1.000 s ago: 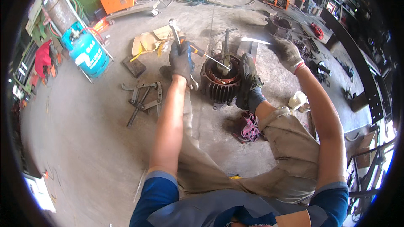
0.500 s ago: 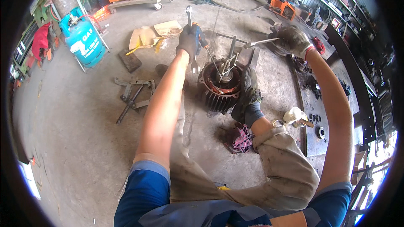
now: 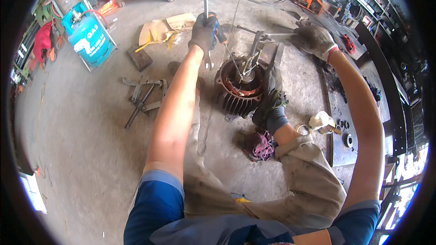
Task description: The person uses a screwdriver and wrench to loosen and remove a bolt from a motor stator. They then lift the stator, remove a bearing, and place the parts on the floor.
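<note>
My left hand (image 3: 205, 32), in a dark glove, is closed around a combination spanner (image 3: 206, 4). One end sticks up above the fist and the open jaw shows below it. The same hand grips a screwdriver-like tool with an orange-tipped handle (image 3: 222, 38), its thin shaft slanting down to the puller. My right hand (image 3: 314, 41), in a grey knit glove, is shut on another spanner (image 3: 278, 36) reaching left to the puller's top. The puller (image 3: 250, 63) stands over the shaft of a finned motor housing (image 3: 238, 102) with copper windings inside. My shoe (image 3: 269, 102) presses against the housing's right side.
A second puller (image 3: 144, 97) lies on the floor to the left, near a dark block (image 3: 139, 58) and torn cardboard (image 3: 156, 34). Further left stands a blue gas cylinder (image 3: 91, 38). A pink-black cloth (image 3: 263, 146), a white cup (image 3: 319, 119) and black rings (image 3: 348, 140) lie right.
The right-hand spanner has swung up to nearly level, its left end now at the puller's top. The left hand keeps its grip on its tools. The view has shifted slightly.
</note>
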Demonstrator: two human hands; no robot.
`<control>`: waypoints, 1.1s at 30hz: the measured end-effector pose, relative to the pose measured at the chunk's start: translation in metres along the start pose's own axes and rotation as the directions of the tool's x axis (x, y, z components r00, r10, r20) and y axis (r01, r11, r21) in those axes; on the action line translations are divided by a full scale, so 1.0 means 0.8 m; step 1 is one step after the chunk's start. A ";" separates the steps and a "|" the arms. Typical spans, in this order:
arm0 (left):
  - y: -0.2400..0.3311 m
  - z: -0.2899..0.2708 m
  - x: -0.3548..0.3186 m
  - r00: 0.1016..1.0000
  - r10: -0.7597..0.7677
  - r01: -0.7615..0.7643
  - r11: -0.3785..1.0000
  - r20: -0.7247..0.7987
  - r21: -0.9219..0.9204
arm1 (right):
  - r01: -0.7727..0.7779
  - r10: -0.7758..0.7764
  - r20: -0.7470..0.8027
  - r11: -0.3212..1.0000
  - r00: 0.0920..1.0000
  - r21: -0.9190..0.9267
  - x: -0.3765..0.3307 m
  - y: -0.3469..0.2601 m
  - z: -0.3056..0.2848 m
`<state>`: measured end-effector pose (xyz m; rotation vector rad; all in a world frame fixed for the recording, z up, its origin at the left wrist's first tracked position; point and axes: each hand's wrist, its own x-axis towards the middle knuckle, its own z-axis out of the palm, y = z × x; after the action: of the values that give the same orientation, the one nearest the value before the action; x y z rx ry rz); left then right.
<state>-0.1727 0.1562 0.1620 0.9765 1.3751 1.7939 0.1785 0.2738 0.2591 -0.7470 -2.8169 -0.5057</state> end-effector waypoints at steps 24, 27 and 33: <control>0.029 0.007 -0.033 0.996 0.045 -0.050 0.997 -0.073 -0.065 | -0.492 0.499 0.075 0.865 0.863 -0.096 -0.064 -0.116 -0.020; 0.028 0.010 -0.033 0.995 0.058 -0.062 0.997 -0.087 -0.053 | -0.572 0.572 0.181 0.818 0.800 -0.056 -0.075 -0.141 -0.010; 0.017 -0.008 -0.025 0.996 0.018 -0.008 0.994 0.091 -0.110 | -0.471 0.468 0.125 0.882 0.875 -0.007 -0.075 -0.138 -0.020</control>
<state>-0.1694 0.1328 0.1707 0.9984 1.2040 1.7916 0.1750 0.1513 0.2279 -1.4482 -2.5947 -0.3481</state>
